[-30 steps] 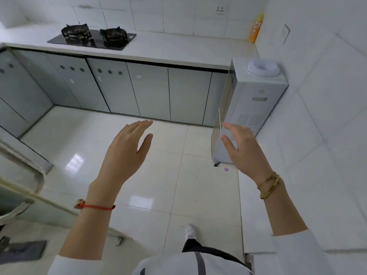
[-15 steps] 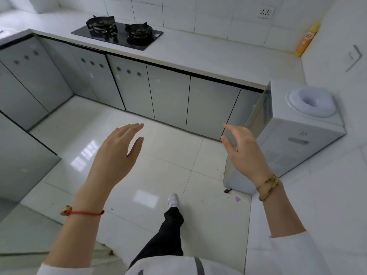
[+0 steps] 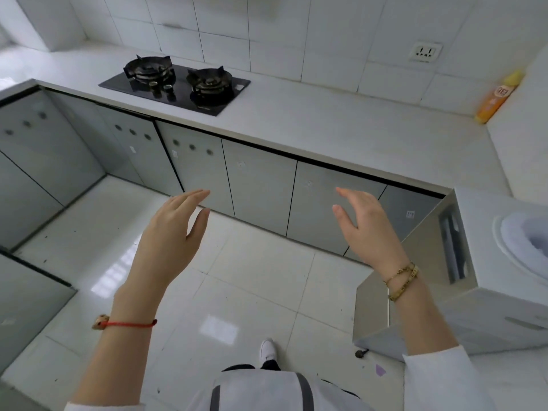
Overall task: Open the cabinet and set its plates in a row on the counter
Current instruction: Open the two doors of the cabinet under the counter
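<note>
I am stepping closer, the counter (image 3: 341, 126) filling more of the upper frame. My left hand (image 3: 169, 241) and right hand (image 3: 367, 229) are hovering spread and empty before the shut cabinet doors (image 3: 261, 179) at centre.

Base cabinet (image 3: 258, 179): row of grey glossy flat-front doors, all shut, under worktop edge. Worktop (image 3: 341, 126): white, flat, running along tiled wall. Plates: none visible.
</note>
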Demonstrator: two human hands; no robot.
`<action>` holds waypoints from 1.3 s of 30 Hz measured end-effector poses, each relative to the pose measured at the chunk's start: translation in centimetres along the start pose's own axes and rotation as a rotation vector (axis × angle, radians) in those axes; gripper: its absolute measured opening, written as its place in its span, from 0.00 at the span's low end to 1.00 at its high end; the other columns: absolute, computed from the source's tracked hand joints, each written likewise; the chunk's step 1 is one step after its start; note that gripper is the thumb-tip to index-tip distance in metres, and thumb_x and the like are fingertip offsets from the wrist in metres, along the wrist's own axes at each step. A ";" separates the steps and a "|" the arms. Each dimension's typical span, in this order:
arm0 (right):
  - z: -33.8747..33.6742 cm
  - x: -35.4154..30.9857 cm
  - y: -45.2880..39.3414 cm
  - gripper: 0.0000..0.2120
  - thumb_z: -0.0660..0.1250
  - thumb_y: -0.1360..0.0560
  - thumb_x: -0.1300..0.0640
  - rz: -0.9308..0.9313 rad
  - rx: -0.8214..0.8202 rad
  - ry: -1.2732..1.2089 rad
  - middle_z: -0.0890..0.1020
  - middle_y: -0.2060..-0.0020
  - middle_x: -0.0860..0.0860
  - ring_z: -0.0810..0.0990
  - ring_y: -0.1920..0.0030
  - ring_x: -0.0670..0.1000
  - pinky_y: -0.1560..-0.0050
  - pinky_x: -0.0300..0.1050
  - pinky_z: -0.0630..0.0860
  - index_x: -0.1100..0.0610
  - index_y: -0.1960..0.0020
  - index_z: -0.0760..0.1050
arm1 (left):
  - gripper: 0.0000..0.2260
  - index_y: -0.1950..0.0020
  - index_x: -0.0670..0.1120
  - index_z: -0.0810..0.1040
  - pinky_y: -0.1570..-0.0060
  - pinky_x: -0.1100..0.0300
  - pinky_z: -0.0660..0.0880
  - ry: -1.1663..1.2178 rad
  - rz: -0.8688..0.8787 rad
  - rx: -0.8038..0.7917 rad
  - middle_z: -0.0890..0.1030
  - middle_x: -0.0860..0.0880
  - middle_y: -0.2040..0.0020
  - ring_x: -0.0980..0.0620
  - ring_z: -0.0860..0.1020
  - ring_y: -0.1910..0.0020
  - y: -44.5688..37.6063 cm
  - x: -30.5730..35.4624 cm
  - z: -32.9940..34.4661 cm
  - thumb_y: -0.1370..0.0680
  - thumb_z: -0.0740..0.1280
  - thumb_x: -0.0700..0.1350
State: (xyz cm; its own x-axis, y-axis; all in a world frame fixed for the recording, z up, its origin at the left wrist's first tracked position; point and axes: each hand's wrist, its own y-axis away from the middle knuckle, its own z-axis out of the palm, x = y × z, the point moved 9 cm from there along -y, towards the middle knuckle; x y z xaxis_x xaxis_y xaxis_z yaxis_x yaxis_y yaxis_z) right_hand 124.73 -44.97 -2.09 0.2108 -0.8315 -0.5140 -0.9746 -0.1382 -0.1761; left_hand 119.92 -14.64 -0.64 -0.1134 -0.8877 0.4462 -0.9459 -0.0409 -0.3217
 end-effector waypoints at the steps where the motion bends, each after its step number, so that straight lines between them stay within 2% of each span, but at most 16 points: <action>1: 0.2 0.0 -1.7 0.21 0.56 0.18 0.50 0.000 0.004 -0.002 0.73 0.33 0.51 0.66 0.29 0.49 0.31 0.39 0.58 0.55 0.28 0.66 | 0.16 0.31 0.47 0.74 0.38 0.55 0.71 0.002 0.007 -0.002 0.78 0.50 0.35 0.49 0.75 0.35 -1.7 -0.2 0.3 0.19 0.61 0.46; 8: 2.2 1.5 -9.5 0.20 0.57 0.18 0.50 0.026 -0.010 -0.009 0.73 0.33 0.50 0.66 0.29 0.48 0.32 0.37 0.57 0.55 0.28 0.67 | 0.16 0.31 0.47 0.74 0.41 0.59 0.69 0.006 -0.004 -0.063 0.78 0.50 0.36 0.49 0.76 0.37 -9.9 -1.6 3.6 0.18 0.61 0.46; 14: 4.7 3.6 -15.6 0.20 0.57 0.18 0.51 0.032 -0.060 -0.032 0.73 0.33 0.51 0.65 0.29 0.48 0.34 0.34 0.56 0.55 0.28 0.68 | 0.16 0.30 0.48 0.73 0.39 0.59 0.69 -0.011 -0.040 -0.113 0.77 0.51 0.35 0.50 0.75 0.36 -14.9 -2.6 7.2 0.18 0.60 0.47; 20: 6.1 6.1 -23.2 0.21 0.57 0.18 0.50 0.025 -0.095 -0.049 0.72 0.31 0.50 0.64 0.28 0.49 0.32 0.37 0.57 0.55 0.28 0.67 | 0.17 0.30 0.48 0.73 0.37 0.58 0.69 -0.029 -0.059 -0.130 0.77 0.51 0.35 0.50 0.75 0.36 -21.5 -3.3 10.9 0.18 0.59 0.48; 25: 6.1 8.4 -29.9 0.20 0.57 0.18 0.50 0.010 -0.101 -0.057 0.73 0.33 0.49 0.64 0.29 0.47 0.32 0.37 0.59 0.55 0.29 0.68 | 0.16 0.31 0.49 0.74 0.43 0.59 0.72 -0.026 -0.076 -0.114 0.78 0.52 0.36 0.50 0.77 0.38 -27.8 -3.0 13.9 0.18 0.59 0.48; 28: 6.5 9.8 -33.3 0.19 0.57 0.18 0.52 0.003 -0.114 -0.045 0.74 0.33 0.50 0.65 0.30 0.49 0.31 0.42 0.62 0.55 0.29 0.68 | 0.16 0.31 0.49 0.74 0.43 0.55 0.74 0.002 -0.099 -0.118 0.78 0.51 0.35 0.49 0.77 0.38 -31.0 -2.9 16.1 0.18 0.59 0.48; 32: 7.9 11.5 -36.7 0.19 0.57 0.18 0.53 -0.022 -0.155 -0.023 0.74 0.33 0.52 0.66 0.30 0.51 0.30 0.44 0.63 0.57 0.29 0.68 | 0.15 0.32 0.50 0.74 0.46 0.56 0.75 0.019 -0.147 -0.113 0.78 0.52 0.36 0.50 0.77 0.40 -34.1 -2.9 18.8 0.18 0.58 0.48; 39: 10.3 13.0 -40.3 0.18 0.58 0.18 0.55 -0.016 -0.193 -0.047 0.75 0.35 0.53 0.67 0.31 0.52 0.31 0.44 0.65 0.59 0.30 0.69 | 0.16 0.31 0.51 0.73 0.44 0.56 0.75 0.040 -0.204 -0.174 0.78 0.52 0.36 0.51 0.76 0.38 -37.2 -3.8 22.7 0.18 0.57 0.49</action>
State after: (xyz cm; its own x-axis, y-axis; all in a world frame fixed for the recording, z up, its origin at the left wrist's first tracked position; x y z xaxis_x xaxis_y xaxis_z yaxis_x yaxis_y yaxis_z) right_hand 167.51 -44.67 -10.37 0.2253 -0.8029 -0.5518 -0.9665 -0.2558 -0.0225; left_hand 162.45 -20.18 -9.31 0.0764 -0.8504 0.5205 -0.9880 -0.1348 -0.0752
